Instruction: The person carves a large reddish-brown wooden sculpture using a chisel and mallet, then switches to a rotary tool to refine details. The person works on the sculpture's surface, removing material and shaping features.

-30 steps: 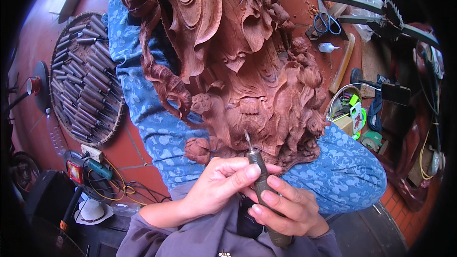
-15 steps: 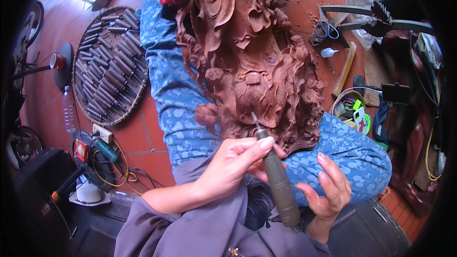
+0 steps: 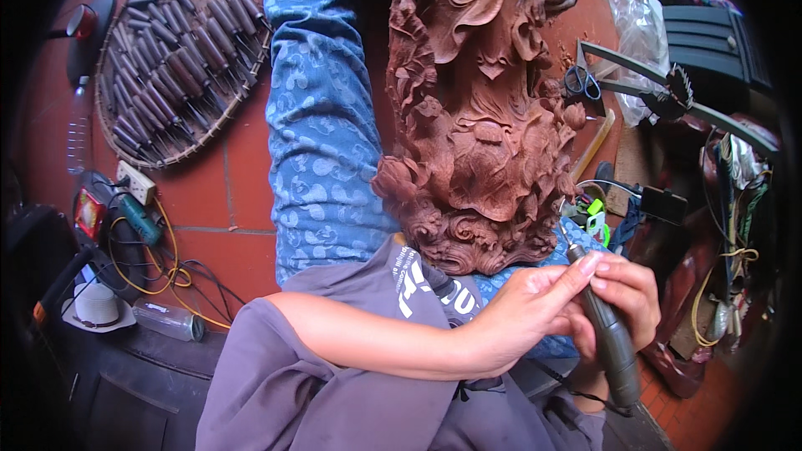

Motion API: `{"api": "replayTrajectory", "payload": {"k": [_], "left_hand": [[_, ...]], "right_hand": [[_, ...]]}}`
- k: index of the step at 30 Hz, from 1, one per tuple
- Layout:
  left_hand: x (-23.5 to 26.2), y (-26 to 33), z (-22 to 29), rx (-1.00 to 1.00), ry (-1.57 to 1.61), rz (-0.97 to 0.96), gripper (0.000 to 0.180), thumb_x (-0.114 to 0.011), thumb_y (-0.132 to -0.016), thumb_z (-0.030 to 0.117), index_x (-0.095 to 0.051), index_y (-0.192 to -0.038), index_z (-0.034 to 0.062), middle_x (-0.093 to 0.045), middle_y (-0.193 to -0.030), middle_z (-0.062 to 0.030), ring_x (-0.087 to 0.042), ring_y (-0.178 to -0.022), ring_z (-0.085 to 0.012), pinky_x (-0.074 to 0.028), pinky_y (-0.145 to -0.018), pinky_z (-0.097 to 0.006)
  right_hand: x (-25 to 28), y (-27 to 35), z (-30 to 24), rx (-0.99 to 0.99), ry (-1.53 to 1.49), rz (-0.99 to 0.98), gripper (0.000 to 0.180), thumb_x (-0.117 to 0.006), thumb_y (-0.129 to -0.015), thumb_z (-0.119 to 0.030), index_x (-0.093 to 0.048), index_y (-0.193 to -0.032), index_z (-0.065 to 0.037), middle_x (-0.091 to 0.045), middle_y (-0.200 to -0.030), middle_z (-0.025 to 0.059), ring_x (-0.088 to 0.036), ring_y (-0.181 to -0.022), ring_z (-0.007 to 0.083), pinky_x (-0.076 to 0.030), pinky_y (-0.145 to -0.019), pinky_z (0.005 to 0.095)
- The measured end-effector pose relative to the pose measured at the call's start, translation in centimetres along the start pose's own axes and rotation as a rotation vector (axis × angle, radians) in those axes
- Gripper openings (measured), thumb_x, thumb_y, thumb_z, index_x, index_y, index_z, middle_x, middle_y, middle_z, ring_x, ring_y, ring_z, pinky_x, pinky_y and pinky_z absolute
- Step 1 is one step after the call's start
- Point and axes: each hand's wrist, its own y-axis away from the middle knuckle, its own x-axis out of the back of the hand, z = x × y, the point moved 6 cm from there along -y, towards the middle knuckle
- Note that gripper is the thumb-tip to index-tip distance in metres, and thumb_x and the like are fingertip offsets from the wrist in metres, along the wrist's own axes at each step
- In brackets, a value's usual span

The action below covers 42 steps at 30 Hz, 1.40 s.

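Observation:
A large reddish-brown carved wooden statue (image 3: 484, 117) lies along my lap, between legs in blue patterned trousers (image 3: 322, 134). My left hand (image 3: 518, 309) reaches across from the lower left and pinches the upper end of a dark grey rotary tool handpiece (image 3: 614, 342). Around the handpiece's middle, from behind, my right hand (image 3: 631, 288) is wrapped. The tool's thin bit (image 3: 564, 234) points up, just off the lower right edge of the statue's base. Whether it touches the wood I cannot tell.
A round woven tray (image 3: 180, 42) with several chisels lies on the red tile floor at upper left. A power strip (image 3: 134, 182), yellow cable, a plastic bottle (image 3: 167, 320) and a white hat (image 3: 96, 305) lie at left. Scissors (image 3: 582, 81) and a plastic bag (image 3: 639, 25) are at right.
Both hands and the tool have moved right, from the front of the statue's base to its lower right edge. My right hand has closed around the handpiece again.

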Motion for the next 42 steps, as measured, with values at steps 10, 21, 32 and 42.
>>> {"api": "replayTrajectory", "payload": {"k": [10,21,32,42], "left_hand": [[-0.8,-1.8,5.8,-0.135,0.277,-0.089,0.042,-0.037,-0.103,0.036,-0.050,-0.123,0.0016,-0.059,-0.112,-0.0060,-0.058,-0.101,-0.0102,-0.048,-0.091,-0.027],[1.4,-2.8,9.2,-0.236,0.523,-0.029,0.019,-0.048,-0.101,0.027,-0.052,-0.097,0.0094,-0.053,-0.092,0.0022,-0.051,-0.091,-0.0043,-0.044,-0.083,-0.022],[2.7,-4.0,11.0,-0.351,0.412,-0.057,0.014,-0.052,-0.099,0.023,-0.051,-0.095,0.0095,-0.053,-0.092,0.0028,-0.046,-0.088,-0.0036,-0.038,-0.082,-0.021],[3.4,-4.4,11.7,-0.366,0.477,-0.065,0.019,-0.052,-0.099,0.026,-0.049,-0.096,0.0082,-0.055,-0.089,-0.0002,-0.049,-0.081,-0.0059,-0.040,-0.075,-0.022]], "right_hand": [[-1.9,-10.0,0.0,0.025,0.152,-0.208,0.028,-0.074,-0.070,-0.015,-0.064,-0.092,-0.001,-0.065,-0.091,0.0195,-0.065,-0.081,0.0262,-0.055,-0.073,0.0335],[-6.0,-15.3,2.5,0.059,0.213,-0.442,0.030,-0.079,-0.063,-0.006,-0.067,-0.090,0.000,-0.066,-0.079,0.0131,-0.067,-0.076,0.0257,-0.054,-0.069,0.0313],[-9.2,-15.6,6.3,0.145,-0.033,-0.312,0.024,-0.071,-0.071,-0.006,-0.052,-0.079,0.006,-0.055,-0.074,0.0128,-0.056,-0.067,0.0196,-0.051,-0.089,0.0538],[-11.0,-16.1,7.3,0.072,-0.136,-0.345,0.023,-0.068,-0.065,-0.004,-0.051,-0.078,0.005,-0.048,-0.070,0.0123,-0.052,-0.062,0.0204,-0.056,-0.086,0.0476]]}}
